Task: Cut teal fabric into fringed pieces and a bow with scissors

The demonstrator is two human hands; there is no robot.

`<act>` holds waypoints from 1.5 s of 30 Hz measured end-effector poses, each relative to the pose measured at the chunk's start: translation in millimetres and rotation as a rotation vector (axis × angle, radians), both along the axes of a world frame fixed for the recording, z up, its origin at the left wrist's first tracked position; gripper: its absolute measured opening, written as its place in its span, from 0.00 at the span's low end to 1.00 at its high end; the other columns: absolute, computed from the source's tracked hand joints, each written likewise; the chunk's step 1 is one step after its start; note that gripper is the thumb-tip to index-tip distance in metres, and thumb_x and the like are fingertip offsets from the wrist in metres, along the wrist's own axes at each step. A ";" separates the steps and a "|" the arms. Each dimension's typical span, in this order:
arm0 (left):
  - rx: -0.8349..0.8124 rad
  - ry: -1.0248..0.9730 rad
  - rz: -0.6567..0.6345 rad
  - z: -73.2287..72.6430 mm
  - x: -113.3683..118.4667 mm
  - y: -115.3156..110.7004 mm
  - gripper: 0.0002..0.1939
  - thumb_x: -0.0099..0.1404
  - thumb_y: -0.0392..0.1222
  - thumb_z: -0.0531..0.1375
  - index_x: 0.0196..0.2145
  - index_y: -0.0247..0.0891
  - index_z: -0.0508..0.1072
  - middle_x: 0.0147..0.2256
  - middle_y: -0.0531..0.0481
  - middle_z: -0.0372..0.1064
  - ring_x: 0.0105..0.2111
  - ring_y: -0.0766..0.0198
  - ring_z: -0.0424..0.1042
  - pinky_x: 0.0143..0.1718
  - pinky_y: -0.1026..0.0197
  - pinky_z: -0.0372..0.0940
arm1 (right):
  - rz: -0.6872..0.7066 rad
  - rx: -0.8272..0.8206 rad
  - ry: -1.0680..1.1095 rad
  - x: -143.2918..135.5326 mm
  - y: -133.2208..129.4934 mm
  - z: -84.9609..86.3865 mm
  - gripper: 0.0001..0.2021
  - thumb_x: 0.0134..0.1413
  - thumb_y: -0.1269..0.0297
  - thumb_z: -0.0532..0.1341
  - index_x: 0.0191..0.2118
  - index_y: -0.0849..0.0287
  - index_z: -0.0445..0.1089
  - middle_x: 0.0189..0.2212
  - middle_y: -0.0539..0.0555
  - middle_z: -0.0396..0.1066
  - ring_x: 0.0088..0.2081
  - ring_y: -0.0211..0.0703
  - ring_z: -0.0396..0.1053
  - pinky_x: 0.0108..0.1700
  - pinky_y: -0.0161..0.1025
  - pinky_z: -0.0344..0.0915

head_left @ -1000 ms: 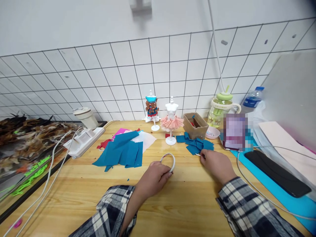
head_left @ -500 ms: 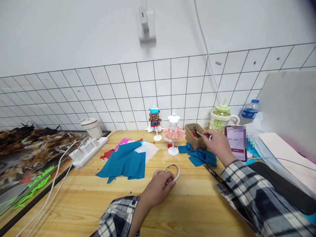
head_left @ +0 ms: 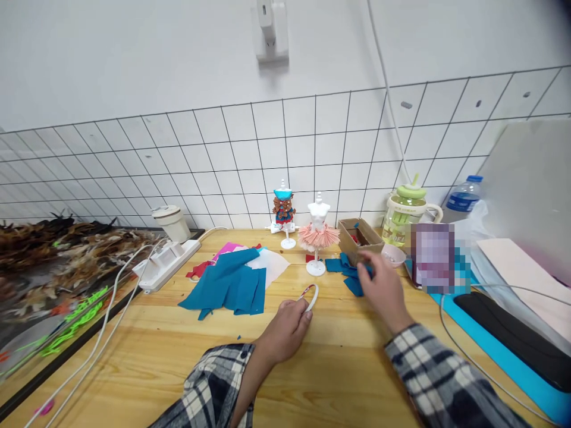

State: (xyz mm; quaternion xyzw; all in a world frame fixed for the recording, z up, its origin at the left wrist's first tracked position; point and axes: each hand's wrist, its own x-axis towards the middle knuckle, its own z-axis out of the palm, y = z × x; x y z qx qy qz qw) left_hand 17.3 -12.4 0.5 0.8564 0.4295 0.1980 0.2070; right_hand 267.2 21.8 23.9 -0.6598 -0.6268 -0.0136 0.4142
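My left hand [head_left: 288, 330] is closed around the near side of a thin white ring [head_left: 316, 292] with some red on its inner face; it looks like a roll of tape. The ring is held tilted above the table. My right hand [head_left: 384, 292] is over the teal fabric scraps [head_left: 339, 265], just in front of a small brown box [head_left: 350, 245]. Its thumb and fingers look slightly apart, with nothing visible between them. The hand hides part of the scraps. Behind the ring stands a small white dress form [head_left: 318, 215] wearing a pink ruffled skirt [head_left: 317, 236].
A second dress form [head_left: 283, 209] stands further back. Larger teal cloth [head_left: 225, 282] lies to the left, near a power strip [head_left: 172, 264]. At the right are a pale bowl [head_left: 394, 254], a green-lidded bottle [head_left: 404, 217], a phone [head_left: 432, 258] and a black case [head_left: 513, 333]. Feathers [head_left: 80, 249] lie far left.
My right hand has moved from the box's opening down and toward me, over the teal scraps. The pale bowl now shows. My left hand still holds the ring, now turned more edge-on.
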 end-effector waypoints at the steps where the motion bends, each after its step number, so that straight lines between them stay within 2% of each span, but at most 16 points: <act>1: 0.006 -0.002 -0.016 1.1 0.0 -1.1 0.13 0.72 0.44 0.43 0.33 0.40 0.60 0.34 0.48 0.66 0.36 0.59 0.63 0.44 0.57 0.57 | 0.125 -0.024 0.037 -12.6 -14.1 -5.7 0.16 0.61 0.61 0.53 0.50 0.59 0.70 0.41 0.58 0.73 0.43 0.49 0.70 0.42 0.43 0.66; 3: 0.017 -0.015 -0.047 3.9 0.5 -4.1 0.11 0.72 0.43 0.43 0.35 0.40 0.61 0.36 0.48 0.67 0.38 0.59 0.63 0.46 0.57 0.56 | 0.361 -0.089 0.043 -35.8 -38.9 -13.8 0.16 0.60 0.60 0.54 0.51 0.58 0.68 0.40 0.56 0.73 0.42 0.47 0.70 0.45 0.43 0.66; 4: 0.018 -0.023 -0.060 5.5 0.8 -6.0 0.11 0.72 0.42 0.43 0.36 0.39 0.61 0.37 0.48 0.67 0.38 0.60 0.64 0.46 0.57 0.56 | 0.435 -0.106 0.054 -45.1 -48.4 -16.0 0.17 0.60 0.60 0.55 0.52 0.57 0.67 0.42 0.56 0.73 0.43 0.47 0.70 0.46 0.43 0.66; 7: 0.020 -0.028 -0.093 9.4 1.9 -11.5 0.11 0.73 0.41 0.44 0.36 0.39 0.62 0.37 0.49 0.68 0.37 0.60 0.64 0.45 0.57 0.56 | 0.517 -0.155 0.108 -60.9 -62.7 -17.8 0.20 0.58 0.61 0.58 0.56 0.57 0.64 0.43 0.56 0.73 0.40 0.46 0.70 0.43 0.43 0.68; 12: 0.022 0.004 -0.116 10.1 2.4 -15.0 0.10 0.72 0.43 0.46 0.36 0.40 0.63 0.36 0.49 0.69 0.37 0.60 0.66 0.41 0.60 0.58 | 0.484 -0.260 0.249 -65.8 -62.0 -19.1 0.22 0.53 0.65 0.61 0.55 0.54 0.64 0.43 0.54 0.74 0.40 0.46 0.71 0.37 0.41 0.69; 15: 0.052 0.101 -0.095 8.9 1.6 -13.7 0.11 0.72 0.44 0.45 0.35 0.40 0.63 0.36 0.48 0.68 0.37 0.59 0.66 0.39 0.59 0.58 | 0.457 -0.310 0.363 -67.8 -61.9 -21.1 0.21 0.51 0.66 0.61 0.52 0.53 0.65 0.46 0.52 0.74 0.38 0.43 0.72 0.35 0.39 0.69; 18: 0.084 0.197 -0.087 8.9 1.1 -12.7 0.11 0.72 0.44 0.45 0.35 0.40 0.63 0.35 0.47 0.67 0.37 0.57 0.66 0.37 0.58 0.59 | 0.467 -0.333 0.426 -68.7 -62.3 -22.5 0.19 0.50 0.67 0.61 0.50 0.53 0.65 0.47 0.52 0.73 0.36 0.41 0.73 0.35 0.38 0.68; 22: 0.076 0.235 -0.111 8.7 1.6 -13.2 0.10 0.72 0.41 0.45 0.35 0.40 0.63 0.36 0.46 0.67 0.37 0.57 0.66 0.38 0.58 0.59 | 0.481 -0.353 0.447 -67.3 -60.8 -23.7 0.18 0.48 0.67 0.62 0.47 0.55 0.64 0.42 0.52 0.73 0.33 0.41 0.73 0.34 0.38 0.68; 25: 0.077 0.275 -0.123 7.2 1.9 -14.4 0.11 0.71 0.40 0.44 0.37 0.40 0.64 0.35 0.45 0.67 0.36 0.56 0.66 0.37 0.57 0.59 | 0.542 -0.368 0.487 -65.2 -58.8 -25.4 0.17 0.47 0.67 0.62 0.45 0.55 0.63 0.43 0.52 0.72 0.31 0.39 0.72 0.35 0.39 0.68; 27: 0.075 0.275 -0.144 6.4 1.7 -15.0 0.11 0.71 0.40 0.44 0.38 0.41 0.65 0.34 0.45 0.68 0.35 0.55 0.67 0.36 0.56 0.59 | 0.588 -0.360 0.474 -63.7 -57.7 -27.0 0.12 0.47 0.68 0.62 0.39 0.55 0.63 0.42 0.51 0.73 0.33 0.41 0.73 0.37 0.39 0.68; 30: 0.042 0.197 -0.146 5.7 0.8 -14.9 0.10 0.71 0.40 0.46 0.38 0.42 0.66 0.34 0.45 0.68 0.35 0.55 0.67 0.37 0.56 0.59 | 0.580 -0.342 0.361 -61.7 -56.9 -29.3 0.07 0.48 0.68 0.61 0.29 0.55 0.60 0.32 0.50 0.73 0.41 0.46 0.73 0.39 0.40 0.66; 32: 0.023 0.156 -0.120 5.7 0.4 -14.4 0.10 0.71 0.40 0.46 0.38 0.42 0.66 0.34 0.45 0.68 0.35 0.55 0.67 0.37 0.56 0.60 | 0.520 -0.354 0.324 -61.0 -56.7 -30.1 0.06 0.49 0.67 0.62 0.33 0.55 0.63 0.33 0.51 0.74 0.36 0.45 0.73 0.37 0.40 0.66; 35: 0.021 0.186 -0.091 6.2 0.9 -13.8 0.11 0.71 0.41 0.45 0.40 0.41 0.66 0.35 0.44 0.69 0.36 0.54 0.68 0.37 0.56 0.60 | 0.479 -0.379 0.342 -60.6 -56.6 -29.9 0.19 0.50 0.66 0.62 0.49 0.54 0.63 0.46 0.54 0.74 0.27 0.40 0.72 0.35 0.40 0.67; 37: 0.032 0.228 -0.077 6.6 2.1 -13.8 0.11 0.71 0.41 0.44 0.41 0.41 0.66 0.35 0.44 0.70 0.36 0.54 0.69 0.36 0.56 0.60 | 0.475 -0.386 0.309 -60.4 -56.6 -29.2 0.21 0.51 0.65 0.62 0.53 0.52 0.63 0.48 0.54 0.74 0.28 0.40 0.73 0.36 0.40 0.67; 41: 0.056 0.240 -0.035 6.8 4.4 -13.9 0.13 0.72 0.41 0.43 0.43 0.41 0.65 0.38 0.44 0.71 0.39 0.54 0.70 0.38 0.56 0.61 | 0.431 -0.362 0.179 -58.7 -56.7 -27.6 0.13 0.56 0.62 0.60 0.48 0.52 0.70 0.41 0.52 0.78 0.30 0.43 0.74 0.38 0.41 0.67; 45: 0.080 0.261 -0.039 8.2 4.7 -13.6 0.13 0.72 0.42 0.44 0.41 0.40 0.66 0.37 0.45 0.71 0.39 0.54 0.70 0.39 0.56 0.61 | 0.442 -0.341 0.157 -54.7 -54.8 -26.6 0.08 0.59 0.63 0.56 0.39 0.53 0.72 0.35 0.51 0.78 0.33 0.44 0.75 0.37 0.39 0.65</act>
